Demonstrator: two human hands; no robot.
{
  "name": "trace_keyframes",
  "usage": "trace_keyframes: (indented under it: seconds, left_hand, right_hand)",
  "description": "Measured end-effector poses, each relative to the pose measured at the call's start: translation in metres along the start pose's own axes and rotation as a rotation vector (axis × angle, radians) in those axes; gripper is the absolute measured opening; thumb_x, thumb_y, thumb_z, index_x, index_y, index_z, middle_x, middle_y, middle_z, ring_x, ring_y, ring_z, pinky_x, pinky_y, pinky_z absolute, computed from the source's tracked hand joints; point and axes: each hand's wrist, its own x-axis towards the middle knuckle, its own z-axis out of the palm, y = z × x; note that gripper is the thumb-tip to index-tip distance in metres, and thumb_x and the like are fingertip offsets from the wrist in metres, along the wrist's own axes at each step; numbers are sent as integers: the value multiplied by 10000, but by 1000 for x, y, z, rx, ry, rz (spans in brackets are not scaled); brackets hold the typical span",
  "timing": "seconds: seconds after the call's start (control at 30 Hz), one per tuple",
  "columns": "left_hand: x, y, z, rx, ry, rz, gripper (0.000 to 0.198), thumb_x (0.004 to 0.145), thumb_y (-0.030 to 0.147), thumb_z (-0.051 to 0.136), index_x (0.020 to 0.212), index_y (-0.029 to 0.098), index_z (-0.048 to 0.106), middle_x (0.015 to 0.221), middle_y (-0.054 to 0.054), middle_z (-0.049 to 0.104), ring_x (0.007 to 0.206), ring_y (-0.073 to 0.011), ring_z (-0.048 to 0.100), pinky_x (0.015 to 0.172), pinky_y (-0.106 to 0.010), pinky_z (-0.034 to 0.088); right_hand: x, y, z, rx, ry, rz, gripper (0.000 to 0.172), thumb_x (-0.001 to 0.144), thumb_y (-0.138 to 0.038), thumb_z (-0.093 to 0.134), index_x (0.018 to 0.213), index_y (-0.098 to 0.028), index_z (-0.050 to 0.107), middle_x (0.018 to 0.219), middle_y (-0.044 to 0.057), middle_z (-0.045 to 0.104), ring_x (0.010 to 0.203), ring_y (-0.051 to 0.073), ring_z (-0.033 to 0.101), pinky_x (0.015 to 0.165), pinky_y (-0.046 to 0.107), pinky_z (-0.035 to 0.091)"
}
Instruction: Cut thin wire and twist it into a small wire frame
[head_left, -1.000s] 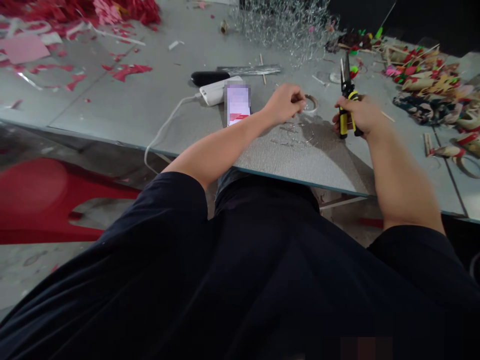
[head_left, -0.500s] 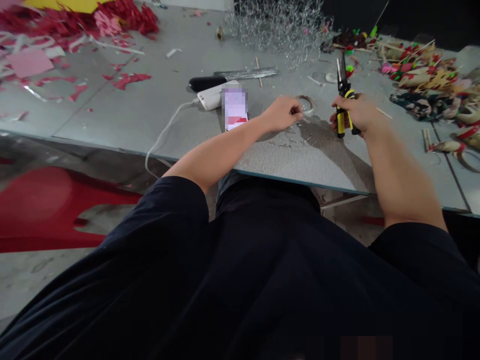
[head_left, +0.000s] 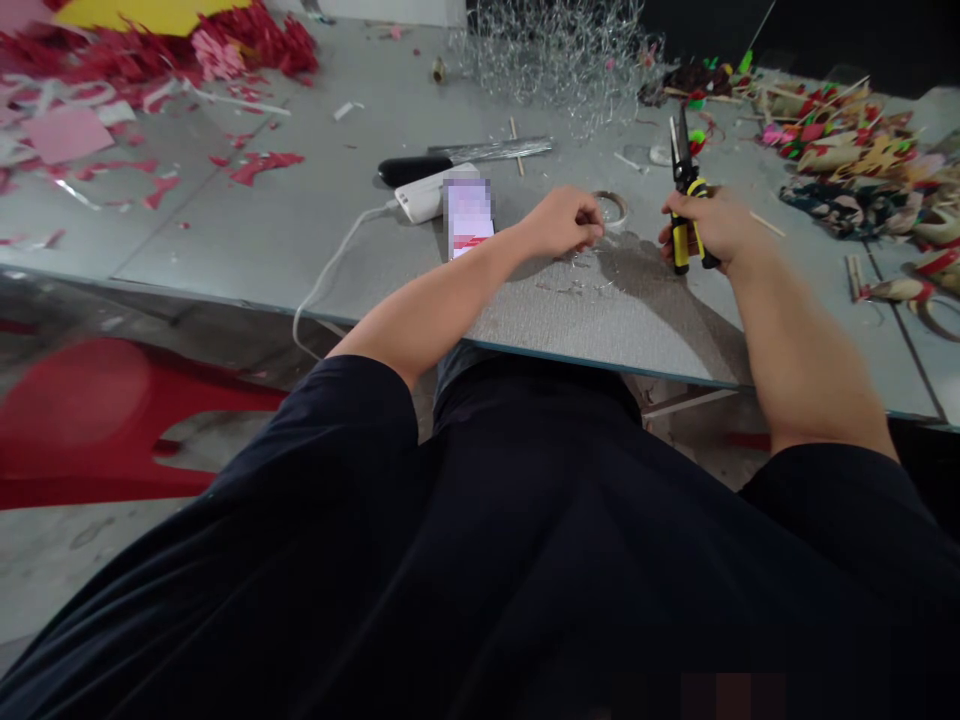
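My right hand [head_left: 712, 228] is wrapped round the yellow-and-black handles of a pair of snips [head_left: 684, 180], blades pointing up and away from me. My left hand [head_left: 564, 220] rests on the grey table [head_left: 300, 230], fingers curled into a pinch over thin wire bits [head_left: 581, 272]; what it pinches is too small to make out. A small roll of clear tape [head_left: 615, 207] lies just beyond the left hand's fingertips.
A phone [head_left: 469, 215] lies left of my left forearm beside a white charger with its cable [head_left: 330, 265] and a black-handled knife [head_left: 457, 158]. A tangle of silver wire [head_left: 555, 50] sits at the back, red paper scraps [head_left: 150, 50] far left, coloured paper pieces [head_left: 855, 160] right, a red chair [head_left: 90, 410] below.
Both hands have stayed almost where they were. The view has tipped slightly, so the table sits a little higher in the picture.
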Motion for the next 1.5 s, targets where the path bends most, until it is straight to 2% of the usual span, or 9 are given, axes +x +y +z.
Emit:
trace_keyframes:
  seconds: [0.17,0.33,0.43,0.6,0.8,0.97,1.3,1.4,1.5]
  left_hand:
    - [1,1,-1,-10,-8,24,156,1062,367,799,1088,265,914,1144,-169,935,1056,-330,864,1017,-571,677]
    - [7,-6,-24,160,174,75,210,1039,464,807,1171,380,948,1369,-82,974,1281,-345,867,1177,-537,643]
    - [6,-11,-33,284,70,77,107,973,441,877,994,350,930,1271,-112,968,1254,-342,855,1236,-527,603]
    - [3,-18,-25,298,-74,31,139,831,310,973,854,289,837,1032,-109,893,1070,-333,822,1105,-521,581]
    - [5,-16,-15,481,-117,13,16,978,301,852,993,300,859,1118,-99,888,1143,-318,810,1094,-493,570]
    - [3,-15,-20,578,-67,-23,87,1025,363,880,1094,310,886,1184,-111,875,1200,-355,814,1069,-518,556]
    - [1,-13,-22,550,-46,-14,294,1022,233,898,825,290,686,934,-83,746,1069,-338,773,1030,-503,556]
    - [8,-22,-24,499,65,33,308,1032,252,893,827,308,671,892,-81,744,1093,-340,775,1059,-496,584]
    - [16,-30,-28,277,186,79,296,1063,346,894,871,314,670,883,-66,796,989,-289,773,1069,-501,631]
  right_hand:
    - [0,1,0,11,-13,-8,837,890,-1135,975,1107,-382,680,790,-4,801,887,272,733,1078,620,692]
    - [2,2,-1,31,-10,15,703,992,-995,1010,1129,-378,704,813,1,818,882,268,753,1021,571,709]
    - [6,4,-2,37,-5,13,601,1113,-889,960,1144,-338,721,856,-1,837,829,254,777,970,551,723]
    - [10,8,-4,71,-4,-20,450,1205,-726,957,1162,-329,750,866,34,862,797,263,780,898,535,738]
    - [16,11,-3,98,-20,0,232,1407,-335,720,1198,-235,738,847,3,841,677,201,798,774,383,677]
    - [15,11,-3,91,-27,-14,222,1418,-298,685,1207,-246,731,839,-18,842,668,191,806,735,352,660]
    - [9,5,-3,78,-30,-16,200,1424,-270,675,1242,-203,725,828,-14,830,648,152,790,748,308,645]
    - [7,4,-3,78,-24,-16,205,1419,-261,675,1228,-204,725,827,-9,834,645,165,794,741,322,647]
    - [6,3,-2,73,-27,-17,224,1413,-251,677,1199,-206,721,820,-1,833,639,173,792,742,332,649]
